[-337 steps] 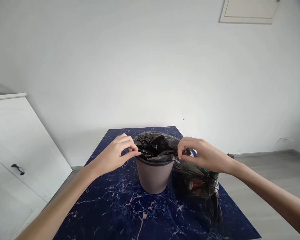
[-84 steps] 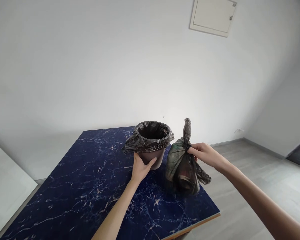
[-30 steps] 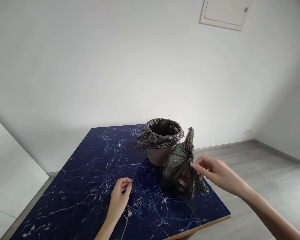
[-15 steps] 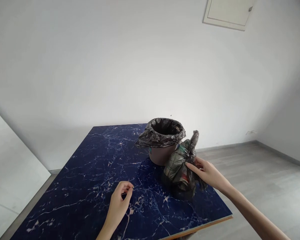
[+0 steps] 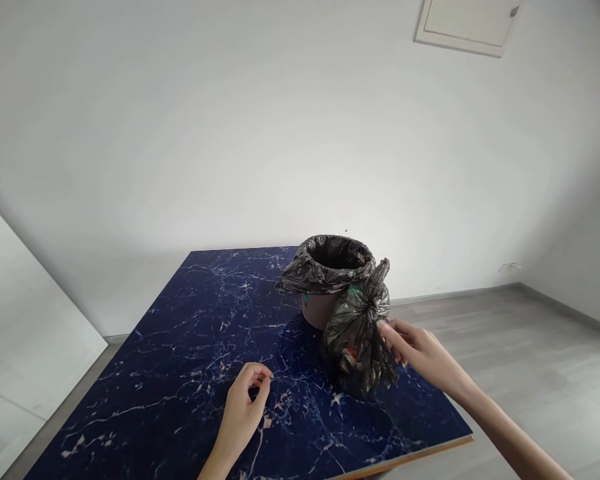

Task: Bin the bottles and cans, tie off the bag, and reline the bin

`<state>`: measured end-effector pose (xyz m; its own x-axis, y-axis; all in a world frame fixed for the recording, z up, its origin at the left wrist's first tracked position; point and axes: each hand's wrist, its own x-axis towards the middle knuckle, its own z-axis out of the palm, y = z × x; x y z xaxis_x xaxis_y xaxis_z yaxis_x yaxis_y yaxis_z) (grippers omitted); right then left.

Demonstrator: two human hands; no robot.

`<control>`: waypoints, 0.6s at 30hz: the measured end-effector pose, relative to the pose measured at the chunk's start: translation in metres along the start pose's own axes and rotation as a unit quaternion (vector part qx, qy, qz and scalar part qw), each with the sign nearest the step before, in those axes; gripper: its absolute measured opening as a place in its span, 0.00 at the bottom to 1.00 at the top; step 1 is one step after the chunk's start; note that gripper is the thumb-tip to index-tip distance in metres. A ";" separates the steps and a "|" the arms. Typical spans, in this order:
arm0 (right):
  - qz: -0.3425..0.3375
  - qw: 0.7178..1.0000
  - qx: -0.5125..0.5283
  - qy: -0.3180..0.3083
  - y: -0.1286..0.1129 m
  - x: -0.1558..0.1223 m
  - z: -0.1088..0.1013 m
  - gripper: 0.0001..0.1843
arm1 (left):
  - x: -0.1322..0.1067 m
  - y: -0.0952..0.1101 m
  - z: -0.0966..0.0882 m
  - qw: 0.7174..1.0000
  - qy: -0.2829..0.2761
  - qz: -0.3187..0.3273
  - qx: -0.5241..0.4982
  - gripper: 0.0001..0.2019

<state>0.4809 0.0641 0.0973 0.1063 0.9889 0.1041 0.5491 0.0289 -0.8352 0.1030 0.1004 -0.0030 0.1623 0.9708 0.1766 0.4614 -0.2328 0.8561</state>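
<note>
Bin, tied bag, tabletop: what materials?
Bin: probably plastic, matte; smooth, even-coloured wall.
Tied bag: thin, glossy plastic film; crinkled, shiny, partly see-through.
Tabletop: polished marble look, dark blue with pale veins; perhaps laminate, since its edge looks wood-coloured.

Table (image 5: 195,340) was one of those dark blue marble-look ones lol, spreading out below and left of the grip (image 5: 413,343), with a light woody edge strip (image 5: 405,459) on the near side. White wall (image 5: 240,133) behind the grip, tiny dark speck (image 5: 346,231) on it. White hatch (image 5: 467,23) sat way above and a bit right, partly cut off. Right of the grip: grey floor (image 5: 510,353) and grey baseboard (image 5: 450,294). Far left of it stood a white cabinet (image 5: 20,333).
</note>
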 end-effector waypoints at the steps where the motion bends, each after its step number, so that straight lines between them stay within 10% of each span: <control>1: 0.008 1.000 0.020 0.011 0.003 -0.002 -0.002 0.34 | 0.000 0.001 0.000 1.000 -0.001 -0.001 0.001 0.15; 9: 0.108 0.940 0.275 0.173 0.078 -0.041 0.033 0.33 | -0.010 0.010 -0.024 0.998 -0.067 -0.018 0.004 0.16; 18: 0.092 0.986 0.085 0.113 0.139 -0.060 0.093 0.38 | -0.055 -0.045 -0.087 0.996 0.013 -0.075 0.054 0.22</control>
<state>0.4738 0.0220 -0.0759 0.3835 0.9225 0.0430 0.3576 -0.1054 -0.9279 -0.0022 0.0629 -0.0088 0.0614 0.9960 0.0642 0.5704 -0.0878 0.8167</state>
